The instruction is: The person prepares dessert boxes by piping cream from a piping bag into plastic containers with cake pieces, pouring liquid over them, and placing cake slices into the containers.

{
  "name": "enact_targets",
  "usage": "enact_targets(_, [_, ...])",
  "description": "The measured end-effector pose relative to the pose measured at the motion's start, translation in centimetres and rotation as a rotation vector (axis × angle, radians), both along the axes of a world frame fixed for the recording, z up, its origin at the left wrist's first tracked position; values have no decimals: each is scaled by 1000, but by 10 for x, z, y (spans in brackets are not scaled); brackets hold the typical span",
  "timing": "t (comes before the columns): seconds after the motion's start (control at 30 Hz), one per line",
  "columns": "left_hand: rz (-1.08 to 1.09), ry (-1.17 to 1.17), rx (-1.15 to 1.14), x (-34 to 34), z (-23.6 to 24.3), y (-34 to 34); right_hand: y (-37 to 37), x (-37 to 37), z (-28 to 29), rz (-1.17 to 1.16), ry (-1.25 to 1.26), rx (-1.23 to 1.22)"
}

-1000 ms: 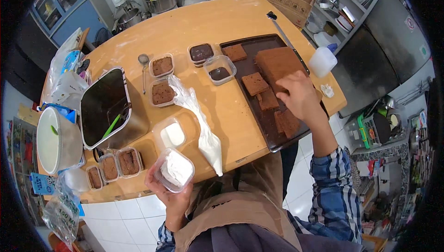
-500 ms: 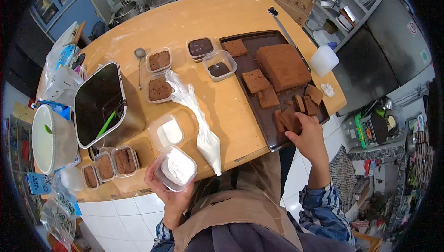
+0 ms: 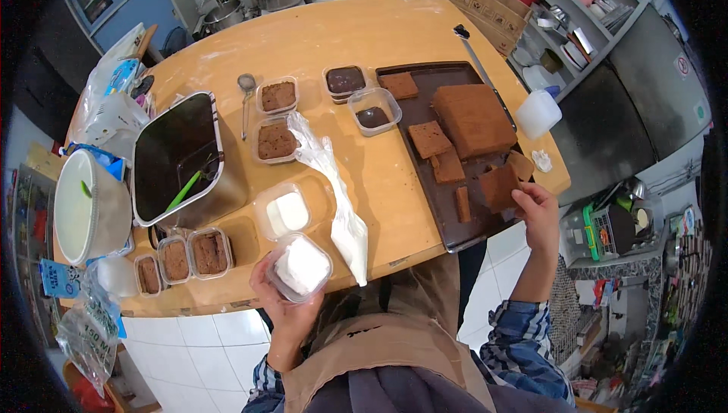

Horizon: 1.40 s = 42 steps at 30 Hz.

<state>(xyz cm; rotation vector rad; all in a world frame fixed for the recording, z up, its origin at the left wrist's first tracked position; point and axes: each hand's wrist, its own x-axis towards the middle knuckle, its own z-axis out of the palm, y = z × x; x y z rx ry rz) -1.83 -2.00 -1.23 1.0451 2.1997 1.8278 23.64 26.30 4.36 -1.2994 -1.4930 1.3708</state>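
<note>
In my left hand [image 3: 284, 307], held at the table's near edge, is a clear square plastic tub [image 3: 300, 267] with white cream inside. My right hand [image 3: 537, 212] pinches a flat square of brown cake [image 3: 500, 188] over the near right part of a dark baking tray [image 3: 474, 235]. On that tray lie a large cake block [image 3: 474, 120], several cut squares and a narrow cake strip [image 3: 462, 204]. A white piping bag [image 3: 345, 219] rests between the tubs and the tray. Just beyond the held tub stands another cream tub [image 3: 285, 212].
At left, a deep metal container [image 3: 231, 178] holds a green-handled utensil, beside a white bucket [image 3: 91, 212]. Tubs of cake [image 3: 211, 252] line the near left edge. Farther back are chocolate-filled tubs [image 3: 345, 81], a small strainer [image 3: 246, 83] and a long-bladed tool [image 3: 478, 56].
My right hand has taken hold of a cake square and raised it, moving slightly right. The left hand still holds the cream tub. The whole view has shifted a little.
</note>
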Motion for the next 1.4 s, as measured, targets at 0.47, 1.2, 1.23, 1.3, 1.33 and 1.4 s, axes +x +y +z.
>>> enact_targets(0.47, [-56,-2,-258,-5,2,-16,-112,-119,31,418,552,-464])
enact_targets(1.2, [-71,194,-146,-16,32,-35,-170,-178,13,740,194,-392])
enact_targets(1.23, [-70,193,-147,-15,30,-35,-171,-178,13,742,185,-379])
enact_targets(1.3, [-60,187,-147,-15,25,-35,-171,-178,10,745,176,-368])
enact_targets(1.33, [-61,187,-147,-15,25,-35,-171,-178,8,740,197,-379])
enact_targets(1.4, [-52,168,-127,-14,24,-34,-172,-178,8,733,219,-391])
